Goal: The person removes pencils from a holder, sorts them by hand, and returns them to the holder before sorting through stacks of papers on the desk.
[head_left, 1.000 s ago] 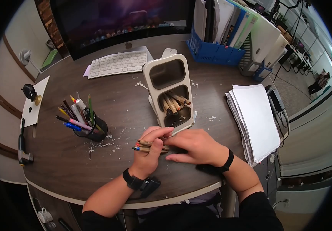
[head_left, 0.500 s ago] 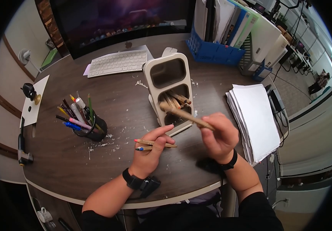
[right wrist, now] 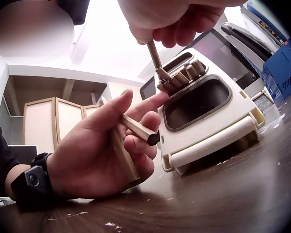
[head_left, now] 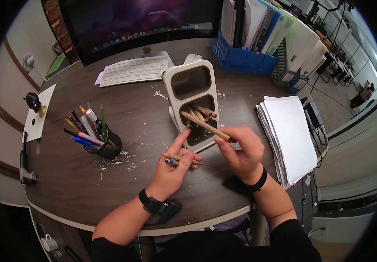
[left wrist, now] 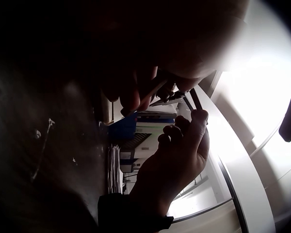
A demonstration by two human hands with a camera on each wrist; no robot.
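Observation:
My left hand holds a few wooden colored pencils under the thumb, their red and blue tips pointing left. Its index finger stretches forward to the front of a cream desk organizer. Between thumb and fingers, my right hand pinches another wooden pencil by its near end. That pencil's far end overlaps the organizer's middle compartment, where several wooden pencils lie bundled. In the right wrist view, the lower compartment is dark inside. The left wrist view is dim, with the pencils mostly in shadow.
A black mesh cup full of pens stands at left, with white shavings scattered around. Behind are a white keyboard and a monitor. A blue file basket stands at back right, a paper stack in front.
The right hand left the left hand with one pencil and swung its far end up to the middle compartment. The left hand moved slightly forward, its index finger now at the organizer.

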